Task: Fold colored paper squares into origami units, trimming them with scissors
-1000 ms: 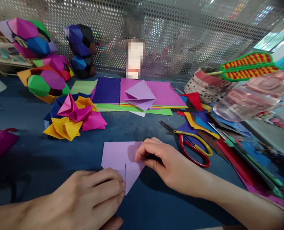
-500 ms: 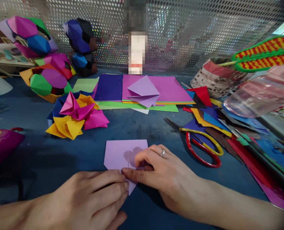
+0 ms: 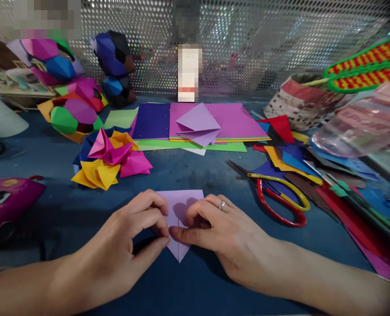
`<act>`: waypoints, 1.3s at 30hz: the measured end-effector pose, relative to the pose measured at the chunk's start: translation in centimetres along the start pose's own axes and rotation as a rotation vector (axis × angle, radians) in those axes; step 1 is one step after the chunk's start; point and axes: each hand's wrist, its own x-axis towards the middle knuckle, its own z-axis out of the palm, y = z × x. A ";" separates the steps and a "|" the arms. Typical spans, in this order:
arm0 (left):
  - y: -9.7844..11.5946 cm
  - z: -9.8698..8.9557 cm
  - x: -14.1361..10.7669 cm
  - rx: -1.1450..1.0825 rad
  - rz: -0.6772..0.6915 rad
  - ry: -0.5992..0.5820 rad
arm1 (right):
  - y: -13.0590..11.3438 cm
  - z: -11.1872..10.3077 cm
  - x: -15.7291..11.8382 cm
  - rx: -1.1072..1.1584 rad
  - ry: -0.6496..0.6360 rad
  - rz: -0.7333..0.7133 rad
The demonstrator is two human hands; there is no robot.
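Covering most of the view: blue tabletop (image 3: pixel 195 289), with a perforated metal screen (image 3: pixel 241 57) standing behind it. Next by size, the person's two hands, at the near middle. Right hand (image 3: pixel 214 232) rests on a lilac sheet (image 3: pixel 173 204), thumb laid across near its centre, other fingers curled toward its right side. Left hand (image 3: pixel 134 239) is at the sheet's left side, fingers bent, thumb tip near the fingertips. Hands apart, thumb tips near each other. Can't tell from this angle whether either one pinches the sheet or only presses it. Paper scraps (image 3: pixel 339 213) in red, blue, yellow and brown run down the right side, overlapping. Paper stack (image 3: pixel 234 120) lies at the back centre, magenta and violet on top, green edges showing below. Clear pink bottle (image 3: pixel 356 127) is back right, tilted, near a patterned basket (image 3: pixel 296 105). Faceted paper models (image 3: pixel 63 120) are piled back left. Scissors (image 3: pixel 254 176) lie right of the right hand, blades pointing away to the left, one handle yellow, one red. Folded paper cluster (image 3: pixel 116 153), pink and yellow, sits beyond the left hand. Lilac sheet itself is on the tabletop between the hands, point toward the person, a line running up from that point. Smallest: ring (image 3: pixel 221 205) on the right hand.
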 end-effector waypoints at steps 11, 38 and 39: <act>1.9 0.5 -0.1 0.052 0.040 0.037 | 0.1 0.2 -0.1 -0.026 0.032 -0.038; -0.3 -0.9 -0.3 0.303 -0.062 0.147 | 0.3 0.5 -0.4 -0.103 0.074 -0.066; -0.5 -1.0 -0.3 0.315 -0.066 0.149 | 0.3 0.5 -0.4 -0.105 0.072 -0.063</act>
